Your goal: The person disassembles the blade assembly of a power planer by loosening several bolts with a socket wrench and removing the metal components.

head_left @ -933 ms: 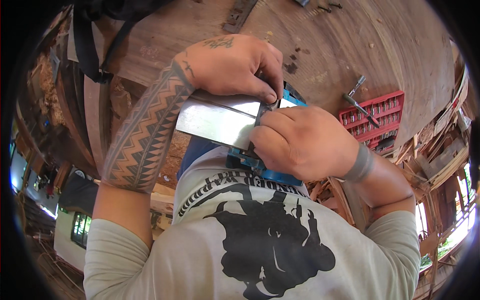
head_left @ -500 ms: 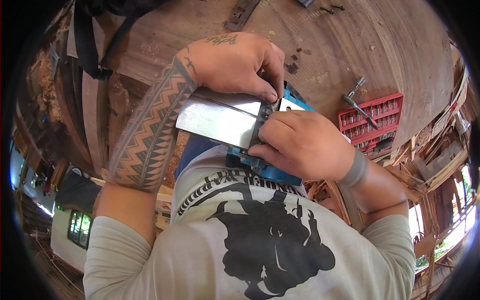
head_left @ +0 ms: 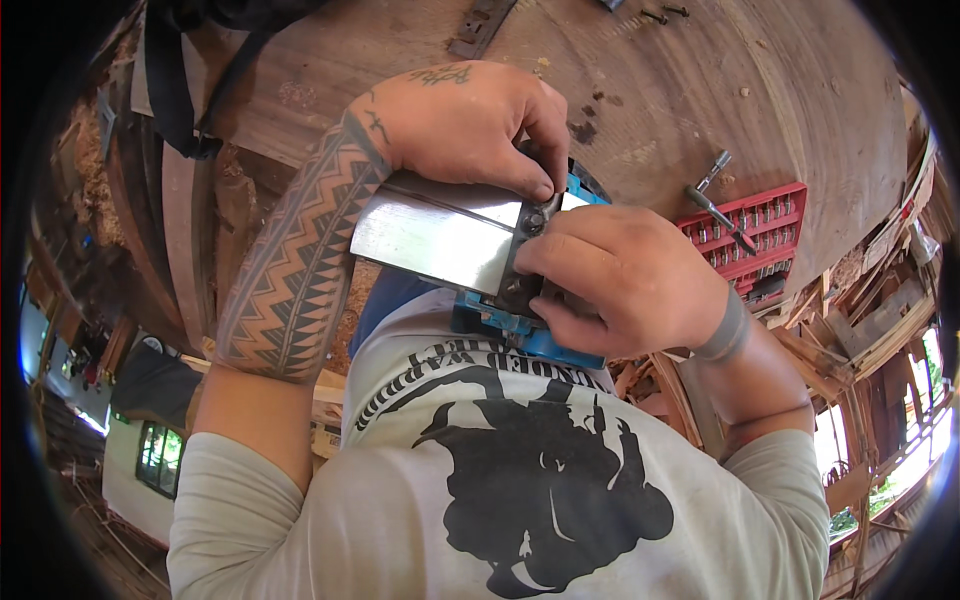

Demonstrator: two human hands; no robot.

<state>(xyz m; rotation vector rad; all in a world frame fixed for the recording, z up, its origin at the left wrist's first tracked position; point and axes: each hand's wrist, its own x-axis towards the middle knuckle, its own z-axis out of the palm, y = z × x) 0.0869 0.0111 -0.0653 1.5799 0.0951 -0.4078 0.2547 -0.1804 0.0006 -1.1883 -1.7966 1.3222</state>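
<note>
Blue tool point(head_left: 566, 347) with shiny plate point(head_left: 430, 240) and dark bolted bar point(head_left: 523, 238), located just in front of shirt point(head_left: 400, 480). Left hand point(head_left: 470, 125), thumb and forefinger nearly together at bar's far end; right hand point(head_left: 640, 280), fingers curled, thumb slightly apart, beside bar's nearer part; firm grip in either impossible to tell. Possible trouble: crooked bar, from uneven finger pressure.
</note>
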